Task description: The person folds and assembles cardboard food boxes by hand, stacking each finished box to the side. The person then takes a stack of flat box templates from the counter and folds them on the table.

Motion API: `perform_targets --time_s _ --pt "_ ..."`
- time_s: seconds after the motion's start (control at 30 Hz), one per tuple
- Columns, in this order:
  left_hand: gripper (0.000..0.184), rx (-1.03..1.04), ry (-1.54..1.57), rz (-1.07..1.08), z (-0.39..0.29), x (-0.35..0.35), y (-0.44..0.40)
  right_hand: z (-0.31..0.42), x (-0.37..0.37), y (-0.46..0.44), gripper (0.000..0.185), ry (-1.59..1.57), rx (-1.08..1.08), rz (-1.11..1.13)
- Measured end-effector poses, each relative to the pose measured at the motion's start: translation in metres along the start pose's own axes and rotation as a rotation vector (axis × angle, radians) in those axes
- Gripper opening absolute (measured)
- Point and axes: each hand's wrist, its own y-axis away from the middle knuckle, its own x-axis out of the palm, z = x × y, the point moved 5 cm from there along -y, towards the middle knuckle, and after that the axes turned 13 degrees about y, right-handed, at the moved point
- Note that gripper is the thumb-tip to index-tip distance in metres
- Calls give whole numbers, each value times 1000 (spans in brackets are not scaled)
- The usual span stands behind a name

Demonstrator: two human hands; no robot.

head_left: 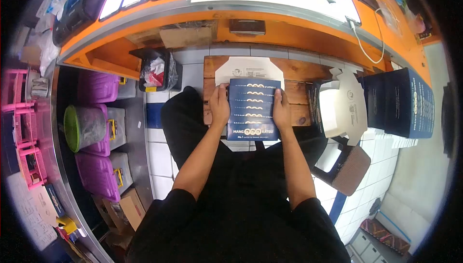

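A stack of navy blue printed food cartons (253, 118) is held upright-looking in front of me, their front edges overlapping in steps with the words MANG KATSU on the nearest one. My left hand (220, 104) presses on the stack's left side, and my right hand (281, 110) grips its right side. Just beyond the stack, a white cardboard piece with cut corners (226, 64) lies on a low wooden table (301, 72). To the right of my right hand stands an opened carton with a white inside (340, 111).
More navy cartons (393, 101) are stacked at the right. A black bin (156, 70) with wrappers stands left of the table. Purple-lidded storage boxes (99, 173) line the left. An orange counter (294, 26) with tablets runs across the front. A brown stool (349, 169) is at the right.
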Motion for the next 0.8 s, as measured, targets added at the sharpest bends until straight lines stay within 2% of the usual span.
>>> perform_targets --time_s 0.1,0.23,0.3,0.33,0.37,0.4,0.43,0.47,0.53,0.67,0.8 --pt "38 -60 -117 -54 -8 -3 3 7 -1 -3 81 61 49 52" --pt "37 -25 -104 -50 -12 -1 2 -1 3 -4 78 69 23 15" --pt "35 -49 -110 59 -8 1 -5 1 -1 3 74 81 27 -22" --pt "35 -42 -104 58 -14 1 -13 21 -14 17 69 314 -130 -247" --pt "33 -117 -53 156 -17 2 -22 44 -22 33 65 545 -287 -470" --pt "32 -201 -4 252 -18 1 -30 60 -16 45 63 573 -431 -314" --pt "31 -336 -2 399 15 -10 -43 71 -5 58 62 597 -565 -152" --pt "31 -347 -2 404 12 -14 -48 81 11 71 63 714 -713 -108" --pt "35 -622 109 526 7 -6 -52 88 34 86 65 721 -780 -76" --pt "27 -521 61 517 6 -3 -58 87 40 88 69 718 -781 -84" --pt "22 -547 128 491 15 1 -55 89 38 83 69 752 -773 -42"
